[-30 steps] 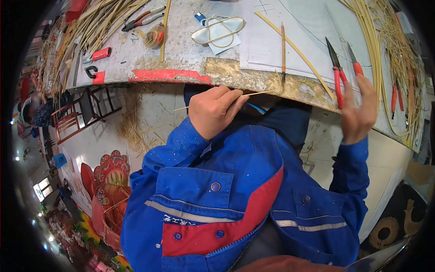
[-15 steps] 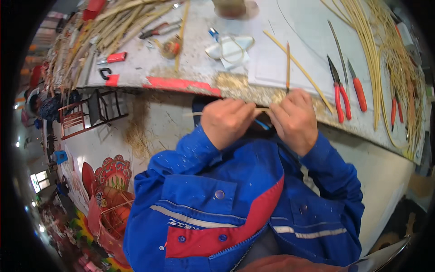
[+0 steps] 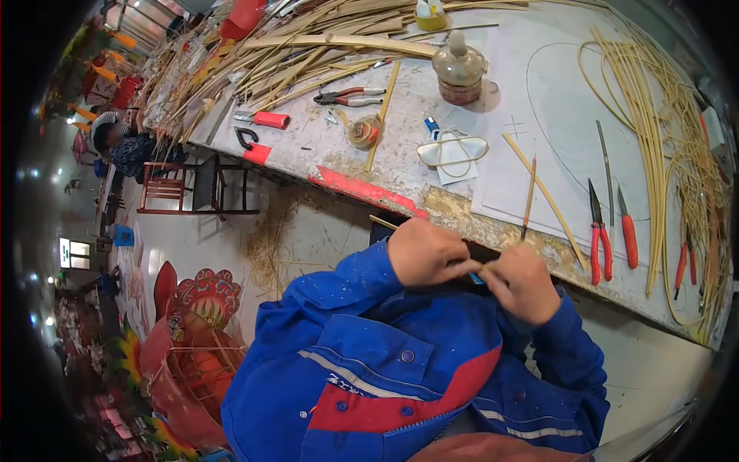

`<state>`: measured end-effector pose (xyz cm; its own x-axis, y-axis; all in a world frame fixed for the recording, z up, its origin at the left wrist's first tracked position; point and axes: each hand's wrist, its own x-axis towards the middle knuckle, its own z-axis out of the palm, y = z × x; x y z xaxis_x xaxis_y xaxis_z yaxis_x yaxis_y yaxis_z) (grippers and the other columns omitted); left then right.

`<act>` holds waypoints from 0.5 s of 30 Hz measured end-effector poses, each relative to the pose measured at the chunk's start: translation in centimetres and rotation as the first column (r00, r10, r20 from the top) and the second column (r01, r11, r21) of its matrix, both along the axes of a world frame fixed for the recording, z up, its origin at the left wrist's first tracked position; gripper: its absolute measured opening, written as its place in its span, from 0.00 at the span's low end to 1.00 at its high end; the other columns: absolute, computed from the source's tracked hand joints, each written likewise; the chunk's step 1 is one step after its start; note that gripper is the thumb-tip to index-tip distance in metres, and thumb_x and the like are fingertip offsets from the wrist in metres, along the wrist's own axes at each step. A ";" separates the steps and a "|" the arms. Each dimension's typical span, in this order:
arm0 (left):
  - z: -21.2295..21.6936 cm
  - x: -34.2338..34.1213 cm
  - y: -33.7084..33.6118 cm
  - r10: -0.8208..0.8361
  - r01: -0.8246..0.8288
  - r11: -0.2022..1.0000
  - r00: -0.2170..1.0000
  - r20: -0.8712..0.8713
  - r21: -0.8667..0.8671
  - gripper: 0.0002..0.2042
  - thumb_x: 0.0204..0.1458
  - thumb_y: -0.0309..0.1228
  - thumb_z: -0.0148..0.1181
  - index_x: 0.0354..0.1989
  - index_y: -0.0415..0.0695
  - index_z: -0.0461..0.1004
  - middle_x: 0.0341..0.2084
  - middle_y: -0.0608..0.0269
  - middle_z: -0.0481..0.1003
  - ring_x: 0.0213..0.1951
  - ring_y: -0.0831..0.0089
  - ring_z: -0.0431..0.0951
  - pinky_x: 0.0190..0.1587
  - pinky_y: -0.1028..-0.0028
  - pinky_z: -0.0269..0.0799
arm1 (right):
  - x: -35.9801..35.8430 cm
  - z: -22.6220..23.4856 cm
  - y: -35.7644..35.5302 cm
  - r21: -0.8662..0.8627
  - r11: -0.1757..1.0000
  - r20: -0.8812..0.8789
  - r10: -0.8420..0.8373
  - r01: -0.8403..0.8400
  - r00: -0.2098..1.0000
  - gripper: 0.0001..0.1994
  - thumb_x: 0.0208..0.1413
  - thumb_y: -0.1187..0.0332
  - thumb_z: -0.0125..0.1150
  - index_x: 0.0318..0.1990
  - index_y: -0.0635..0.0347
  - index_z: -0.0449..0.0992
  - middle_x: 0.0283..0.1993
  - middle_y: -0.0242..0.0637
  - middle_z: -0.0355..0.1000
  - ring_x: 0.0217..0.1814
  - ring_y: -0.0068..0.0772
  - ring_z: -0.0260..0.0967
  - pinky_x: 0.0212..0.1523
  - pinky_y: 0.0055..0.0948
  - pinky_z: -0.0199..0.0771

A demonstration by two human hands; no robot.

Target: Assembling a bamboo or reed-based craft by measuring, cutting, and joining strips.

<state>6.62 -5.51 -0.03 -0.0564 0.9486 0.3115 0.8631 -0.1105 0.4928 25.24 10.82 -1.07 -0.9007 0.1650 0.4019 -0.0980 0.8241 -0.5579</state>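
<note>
A: What's different from a second ago?

B: Mainly the right hand [image 3: 527, 286]. A second ago it's a blur over by the black-nosed pliers with red handles [image 3: 596, 235]; now it sits beside the left hand [image 3: 427, 252], their fingertips nearly meeting. The pliers lie free on the scuffed grey-white worktop [image 3: 296, 158].

A: And what do the hands have?

B: A thin, pale yellow bamboo-like strip [image 3: 382, 222], just off the worktop's near edge. Its end juts out past the left hand, whose fingers are curled closed around it. The right thumb and forefinger are pinched together on it, with only a sliver showing between the hands.

A: Has the view moved?

B: Yes, it has swung. The squat clear glass jar with a rounded stopper [image 3: 459, 73] shows whole; half a second ago only its base does.

A: What's hard to see?

B: Most of the strip, hidden by the hands, and both palms. A bright blue object [image 3: 477, 279] peeks out below the fingertips, too covered to identify. At far left, a person in dark patterned clothing [image 3: 131, 156] is small and dim.
</note>
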 end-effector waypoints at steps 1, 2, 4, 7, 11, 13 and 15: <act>0.3 -0.6 -0.2 -0.154 0.159 0.986 0.983 0.100 -0.041 0.06 0.52 0.33 0.74 0.27 0.49 0.82 0.21 0.62 0.76 0.24 0.62 0.79 0.24 0.65 0.72 | 0.5 0.6 0.1 -0.123 0.987 0.046 0.110 -0.103 0.993 0.05 0.51 0.72 0.72 0.29 0.59 0.80 0.28 0.40 0.72 0.34 0.47 0.71 0.40 0.42 0.72; 0.6 -0.9 -0.1 -0.155 0.160 0.986 0.983 0.099 -0.042 0.06 0.52 0.33 0.74 0.27 0.49 0.82 0.21 0.62 0.76 0.24 0.62 0.79 0.24 0.65 0.72 | 1.0 1.2 0.2 -0.249 0.949 0.079 0.221 -0.195 0.972 0.05 0.51 0.71 0.72 0.29 0.59 0.80 0.28 0.40 0.72 0.34 0.47 0.71 0.39 0.42 0.72; 1.0 -1.1 0.1 -0.249 0.310 0.946 0.881 0.403 -0.094 0.10 0.53 0.37 0.73 0.26 0.48 0.81 0.20 0.60 0.76 0.25 0.60 0.80 0.25 0.62 0.73 | 1.2 1.3 0.2 -0.380 0.886 0.102 0.325 -0.265 0.940 0.06 0.52 0.71 0.73 0.29 0.59 0.80 0.28 0.41 0.73 0.33 0.47 0.71 0.37 0.41 0.72; 1.5 -2.2 1.2 -0.209 0.268 0.960 0.878 0.431 -0.082 0.11 0.53 0.39 0.73 0.25 0.47 0.81 0.20 0.59 0.77 0.25 0.58 0.81 0.26 0.62 0.74 | 1.1 0.7 0.4 -0.443 0.894 0.165 0.153 -0.065 0.974 0.04 0.57 0.70 0.70 0.33 0.60 0.83 0.31 0.41 0.76 0.35 0.38 0.75 0.38 0.35 0.72; 0.6 -7.0 3.0 0.124 -0.125 0.992 0.992 0.014 0.030 0.08 0.51 0.34 0.76 0.28 0.46 0.82 0.25 0.58 0.80 0.28 0.58 0.82 0.30 0.65 0.77 | -0.3 -1.4 0.5 -0.858 0.454 0.187 -0.158 0.240 0.970 0.11 0.69 0.67 0.62 0.46 0.68 0.82 0.38 0.36 0.81 0.42 0.23 0.76 0.47 0.28 0.76; 0.6 -6.7 4.5 0.166 -0.160 0.983 0.984 -0.069 0.087 0.07 0.50 0.31 0.76 0.30 0.45 0.82 0.28 0.56 0.81 0.30 0.58 0.83 0.33 0.65 0.78 | -0.1 -1.7 0.2 -0.881 0.403 0.178 -0.202 0.248 0.963 0.12 0.70 0.67 0.61 0.48 0.69 0.81 0.39 0.37 0.82 0.44 0.24 0.77 0.50 0.28 0.76; 0.9 -5.8 5.7 0.242 -0.244 0.930 0.969 0.040 0.275 0.08 0.50 0.29 0.75 0.37 0.43 0.83 0.33 0.54 0.81 0.34 0.59 0.83 0.36 0.66 0.79 | -0.4 -1.9 0.2 -0.934 0.322 0.081 -0.232 0.155 0.969 0.14 0.72 0.68 0.58 0.52 0.72 0.79 0.42 0.39 0.82 0.47 0.27 0.78 0.55 0.28 0.76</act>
